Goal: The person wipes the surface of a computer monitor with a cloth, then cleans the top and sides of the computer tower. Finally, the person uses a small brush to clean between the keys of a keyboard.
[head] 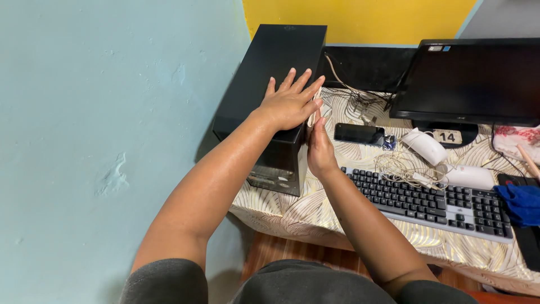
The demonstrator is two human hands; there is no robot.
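A black computer tower (pixel 281 62) stands at the left end of the desk, against the pale blue wall. My left hand (pixel 289 102) lies flat on its top, fingers spread and holding nothing. My right hand (pixel 319 149) presses upright against the tower's right side panel, where a pale strip or cloth (pixel 313 112) shows between fingers and panel. I cannot tell whether the right hand grips that strip.
A black monitor (pixel 469 79) stands at the back right. A keyboard (pixel 433 200) lies in front on a leaf-patterned cloth (pixel 304 217). A dark phone (pixel 359 134), tangled cables (pixel 402 166), white devices (pixel 426 146) and a blue cloth (pixel 520 202) lie around.
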